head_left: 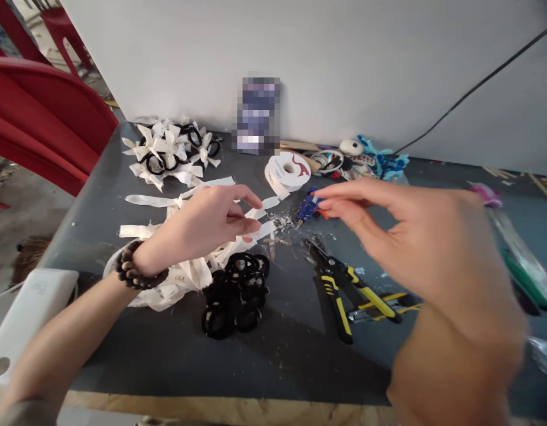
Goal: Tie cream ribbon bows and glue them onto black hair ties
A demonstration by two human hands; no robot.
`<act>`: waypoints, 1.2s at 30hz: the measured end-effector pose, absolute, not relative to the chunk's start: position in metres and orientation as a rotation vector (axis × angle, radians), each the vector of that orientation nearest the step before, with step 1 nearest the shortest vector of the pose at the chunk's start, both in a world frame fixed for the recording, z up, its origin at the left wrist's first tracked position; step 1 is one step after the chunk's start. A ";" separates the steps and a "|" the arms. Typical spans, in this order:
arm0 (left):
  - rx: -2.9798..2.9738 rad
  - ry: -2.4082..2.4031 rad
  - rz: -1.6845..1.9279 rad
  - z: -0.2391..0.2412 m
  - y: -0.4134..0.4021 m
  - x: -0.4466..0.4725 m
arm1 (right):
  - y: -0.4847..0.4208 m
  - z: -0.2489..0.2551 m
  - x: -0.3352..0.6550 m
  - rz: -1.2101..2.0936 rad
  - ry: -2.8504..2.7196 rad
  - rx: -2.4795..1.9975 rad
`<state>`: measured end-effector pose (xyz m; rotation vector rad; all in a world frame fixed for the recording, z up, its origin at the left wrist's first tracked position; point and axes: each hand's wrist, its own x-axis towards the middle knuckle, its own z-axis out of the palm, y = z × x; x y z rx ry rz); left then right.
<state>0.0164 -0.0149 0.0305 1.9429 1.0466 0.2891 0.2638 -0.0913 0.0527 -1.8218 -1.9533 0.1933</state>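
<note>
My left hand, with a beaded bracelet on its wrist, hovers over a pile of cream ribbon strips. Its thumb and index finger are apart, beside the ribbon ends. My right hand has thumb and index finger pinched together, their tips overlapping a small blue glue gun with an orange trigger. Whether they touch it, or what they pinch, is hidden. A ribbon spool lies behind the glue gun. Black hair ties are heaped below my left hand.
Yellow-and-black pliers lie spread at centre right, beside another tool. Hair ties with cream bows are piled at back left. A blurred phone leans on the wall. A white power bank sits at the left edge, near a red chair.
</note>
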 end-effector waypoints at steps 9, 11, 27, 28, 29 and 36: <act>1.572 0.832 0.240 0.016 -0.016 0.033 | -0.075 0.028 0.238 1.100 -1.856 -1.483; 1.582 0.802 0.216 0.016 -0.014 0.032 | -0.073 0.027 0.242 1.155 -1.835 -1.502; 2.170 1.123 -0.028 0.045 0.019 -0.014 | -0.041 0.009 0.315 1.423 -2.099 -1.566; 2.180 1.138 -0.052 0.045 0.020 -0.017 | -0.042 0.010 0.316 1.400 -2.149 -1.571; 2.192 1.143 -0.062 0.046 0.022 -0.020 | -0.043 0.011 0.318 1.358 -2.184 -1.592; 2.157 1.054 -0.014 0.038 0.018 -0.009 | -0.054 0.010 0.287 0.991 -2.018 -1.485</act>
